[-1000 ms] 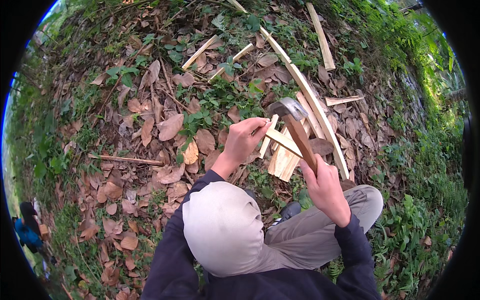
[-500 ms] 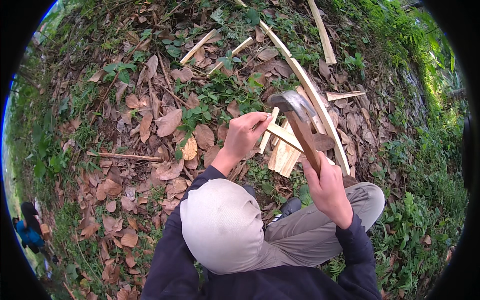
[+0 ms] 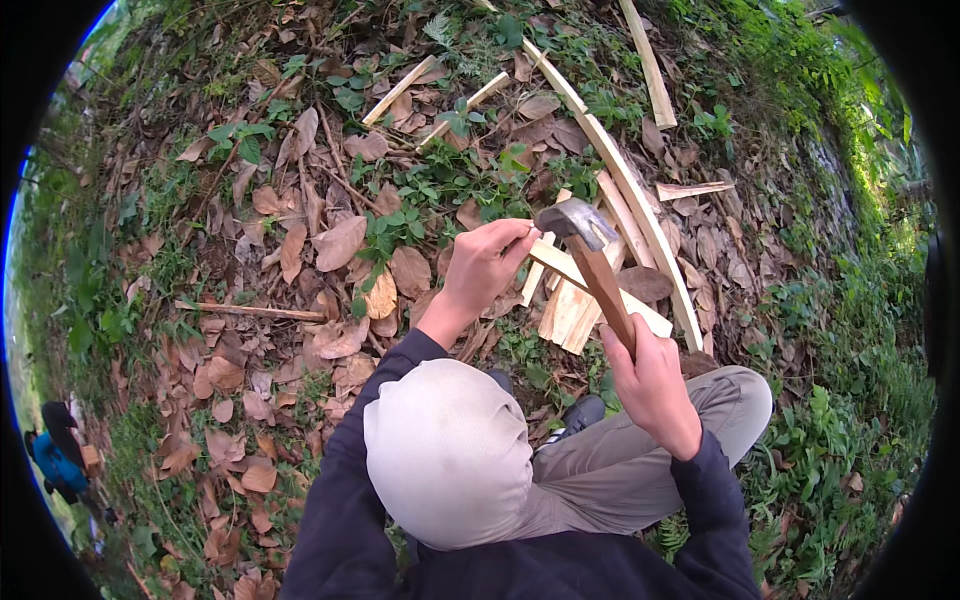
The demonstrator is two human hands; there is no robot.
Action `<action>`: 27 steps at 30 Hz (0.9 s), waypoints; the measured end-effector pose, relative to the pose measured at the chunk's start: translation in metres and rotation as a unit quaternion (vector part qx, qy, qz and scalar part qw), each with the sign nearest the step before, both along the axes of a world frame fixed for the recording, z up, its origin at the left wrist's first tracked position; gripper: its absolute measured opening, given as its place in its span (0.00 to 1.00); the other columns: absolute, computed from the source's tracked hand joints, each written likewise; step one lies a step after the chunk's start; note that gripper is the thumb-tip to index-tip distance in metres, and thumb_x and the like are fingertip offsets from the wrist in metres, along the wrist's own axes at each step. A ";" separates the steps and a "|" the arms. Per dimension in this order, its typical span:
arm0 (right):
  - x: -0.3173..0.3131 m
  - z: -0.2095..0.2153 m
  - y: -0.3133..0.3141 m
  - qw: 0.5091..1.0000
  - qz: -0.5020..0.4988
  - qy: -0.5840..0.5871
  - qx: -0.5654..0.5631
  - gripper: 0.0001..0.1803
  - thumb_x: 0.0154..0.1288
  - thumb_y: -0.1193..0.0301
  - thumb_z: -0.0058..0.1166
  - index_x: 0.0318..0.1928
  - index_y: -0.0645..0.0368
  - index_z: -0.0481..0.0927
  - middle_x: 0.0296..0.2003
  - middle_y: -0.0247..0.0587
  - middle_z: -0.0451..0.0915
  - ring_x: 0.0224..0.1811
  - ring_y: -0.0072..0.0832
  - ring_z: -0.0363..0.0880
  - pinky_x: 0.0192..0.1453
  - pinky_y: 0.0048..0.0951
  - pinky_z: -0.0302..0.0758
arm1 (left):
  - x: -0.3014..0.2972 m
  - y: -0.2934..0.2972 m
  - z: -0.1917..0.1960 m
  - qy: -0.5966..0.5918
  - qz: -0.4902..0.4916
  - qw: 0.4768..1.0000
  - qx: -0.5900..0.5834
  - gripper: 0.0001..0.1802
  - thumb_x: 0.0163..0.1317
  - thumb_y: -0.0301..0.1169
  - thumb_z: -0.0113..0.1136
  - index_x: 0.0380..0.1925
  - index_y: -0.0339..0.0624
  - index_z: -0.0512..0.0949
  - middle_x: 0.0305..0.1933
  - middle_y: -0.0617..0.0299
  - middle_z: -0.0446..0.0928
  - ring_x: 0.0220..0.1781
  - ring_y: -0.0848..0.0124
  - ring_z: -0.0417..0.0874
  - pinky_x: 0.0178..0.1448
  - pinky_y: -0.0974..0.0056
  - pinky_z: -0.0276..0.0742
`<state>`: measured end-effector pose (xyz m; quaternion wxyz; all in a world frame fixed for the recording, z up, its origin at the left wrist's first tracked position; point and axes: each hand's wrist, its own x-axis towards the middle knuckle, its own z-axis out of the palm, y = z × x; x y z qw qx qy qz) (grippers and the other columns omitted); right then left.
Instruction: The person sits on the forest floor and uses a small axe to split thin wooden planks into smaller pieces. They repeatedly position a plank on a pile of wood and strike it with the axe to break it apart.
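My right hand (image 3: 655,385) is wrapped round the wooden handle of a claw hammer (image 3: 603,280), near the handle's lower end. The metal head (image 3: 577,220) is beside the fingertips of my left hand (image 3: 485,265). Those fingers are pinched together on a tiny thing, apparently a nail (image 3: 533,229), mostly hidden by the fingertips. It is held over the left end of a pale wooden strip (image 3: 558,262). The strip slants down to the right, passing behind the hammer handle. Under it lie several short split wood pieces (image 3: 567,318).
A long narrow pole (image 3: 625,185) arcs past the wood pile on the right. Loose wood strips (image 3: 400,90) lie at the far side, and another board (image 3: 650,70) farther right. Dry leaves and green plants cover the ground. A person in blue (image 3: 60,465) is at the left edge.
The hammer head has come down and slightly right, close to my left fingertips, and its handle has tilted. My left hand has barely moved, still pinched.
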<state>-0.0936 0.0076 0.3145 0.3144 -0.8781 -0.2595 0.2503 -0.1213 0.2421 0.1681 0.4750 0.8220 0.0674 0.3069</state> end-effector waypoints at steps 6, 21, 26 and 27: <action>0.000 0.009 0.004 0.998 -0.004 -0.038 0.056 0.12 0.77 0.68 0.55 0.41 0.67 0.73 0.20 0.54 0.75 0.21 0.49 0.78 0.28 0.44 0.70 | 0.007 -0.005 -0.007 -0.025 -0.009 0.999 0.023 0.05 0.64 0.25 0.70 0.37 0.35 0.85 0.42 0.54 0.89 0.41 0.63 0.92 0.41 0.64 0.86; 0.003 -0.004 0.002 0.998 0.034 -0.047 -0.007 0.14 0.78 0.67 0.54 0.41 0.68 0.73 0.21 0.59 0.76 0.24 0.57 0.78 0.29 0.47 0.70 | 0.004 -0.010 -0.001 -0.024 -0.012 0.999 0.030 0.06 0.64 0.26 0.71 0.34 0.35 0.83 0.42 0.54 0.89 0.40 0.62 0.92 0.40 0.63 0.86; 0.003 0.019 0.003 0.994 -0.025 -0.086 0.063 0.11 0.77 0.69 0.54 0.43 0.67 0.74 0.21 0.51 0.76 0.19 0.45 0.76 0.26 0.41 0.69 | 0.002 -0.008 -0.004 -0.038 -0.008 0.999 0.035 0.06 0.64 0.26 0.71 0.33 0.35 0.83 0.42 0.54 0.89 0.39 0.62 0.92 0.40 0.63 0.86; 0.003 0.021 0.002 0.994 -0.023 -0.087 0.066 0.11 0.77 0.69 0.54 0.43 0.67 0.74 0.20 0.51 0.76 0.19 0.45 0.76 0.26 0.40 0.69 | 0.003 -0.009 -0.004 -0.039 -0.008 0.999 0.035 0.06 0.64 0.26 0.71 0.33 0.36 0.84 0.42 0.54 0.89 0.39 0.62 0.92 0.40 0.63 0.86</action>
